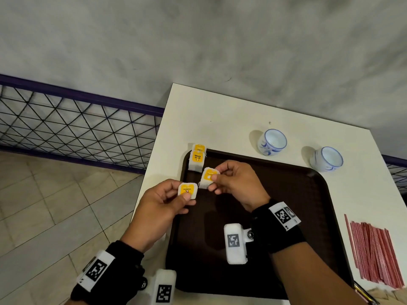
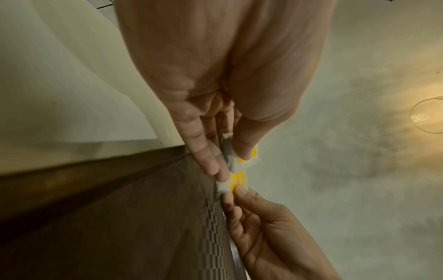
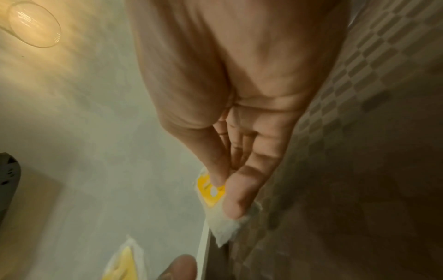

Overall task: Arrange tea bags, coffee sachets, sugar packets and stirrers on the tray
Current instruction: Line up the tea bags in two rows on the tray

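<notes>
Head view: one yellow-labelled tea bag [image 1: 187, 190] is pinched by the left hand [image 1: 163, 202] at the left rim of the brown tray [image 1: 308, 194], another tea bag [image 1: 209, 177] is pinched by the right hand [image 1: 236, 183] over the tray. Two placed tea bags [image 1: 196, 160] are seen at the tray's far-left corner; red stirrers [image 1: 374, 249] and two cups [image 1: 272, 142] are seen on the worktop [image 1: 220, 119]. Left wrist view: both bags are shown clamped between thumbs and fingers. Right wrist view: the right-hand bag is gripped likewise.

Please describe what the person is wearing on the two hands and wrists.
Both hands, left hand and right hand, are bare. Each wrist has a black strap carrying white blocks printed with black-and-white square code markers. No sleeves show.
</notes>
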Tool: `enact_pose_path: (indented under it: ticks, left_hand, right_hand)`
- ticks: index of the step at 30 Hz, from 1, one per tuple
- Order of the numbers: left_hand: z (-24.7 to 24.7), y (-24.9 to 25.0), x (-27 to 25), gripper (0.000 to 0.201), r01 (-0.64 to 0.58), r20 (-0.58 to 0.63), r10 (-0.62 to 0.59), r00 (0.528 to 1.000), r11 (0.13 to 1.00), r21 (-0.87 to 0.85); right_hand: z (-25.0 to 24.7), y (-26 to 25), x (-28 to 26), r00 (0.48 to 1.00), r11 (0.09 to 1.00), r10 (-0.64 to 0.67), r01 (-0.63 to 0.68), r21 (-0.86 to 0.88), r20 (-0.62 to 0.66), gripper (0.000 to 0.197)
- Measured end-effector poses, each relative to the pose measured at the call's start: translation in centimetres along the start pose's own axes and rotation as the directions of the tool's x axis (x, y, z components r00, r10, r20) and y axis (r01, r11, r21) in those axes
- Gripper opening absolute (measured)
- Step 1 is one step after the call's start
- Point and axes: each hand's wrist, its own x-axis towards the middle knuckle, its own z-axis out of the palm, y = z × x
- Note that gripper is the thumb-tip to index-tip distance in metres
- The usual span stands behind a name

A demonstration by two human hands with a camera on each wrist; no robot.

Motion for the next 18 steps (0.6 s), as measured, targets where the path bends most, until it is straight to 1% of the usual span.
enact_pose_path:
  ticks: [3, 5, 7, 12, 15, 18]
  left_hand:
    - [0.0, 0.0, -0.2, 0.009, -0.003, -0.008, 0.003, 1.0, 1.0, -0.008]
    - [0.1, 0.1, -0.3, 0.008, -0.006, -0.02, 0.006, 1.0, 1.0, 0.007]
    - [0.1, 0.2, -0.5, 0.007, -0.022, -0.046, 0.024, 0.999, 0.999, 0.035]
    - [0.0, 0.0, -0.8, 0.006, -0.107, -0.079, 0.115, 0.99, 0.989, 0.104]
    - [0.0, 0.0, -0.7, 0.006, -0.118, -0.094, 0.131, 0.987, 0.984, 0.134]
    - [-0.1, -0.2, -0.7, 0.007, -0.112, -0.096, 0.126, 0.987, 0.985, 0.133]
  right_hand:
    - [0.7, -0.2, 1.1, 1.0, 0.995, -0.024, 0.022, -0.102, -0.014, 0.009]
    - [1.2, -0.4, 1.8, 1.0, 0.991, -0.02, 0.016, -0.13, -0.023, 0.008]
    - [1.8, -0.6, 2.5, 0.999, 0.992, -0.011, 0.008, -0.13, -0.03, 0.009]
    - [2.8, -1.0, 3.5, 0.998, 0.987, 0.03, -0.037, -0.156, -0.051, 0.017]
    - [2.9, -0.9, 3.8, 0.996, 0.987, 0.045, -0.056, -0.151, -0.074, 0.018]
    - [2.9, -0.7, 4.0, 0.995, 0.988, 0.052, -0.064, -0.138, -0.086, 0.014]
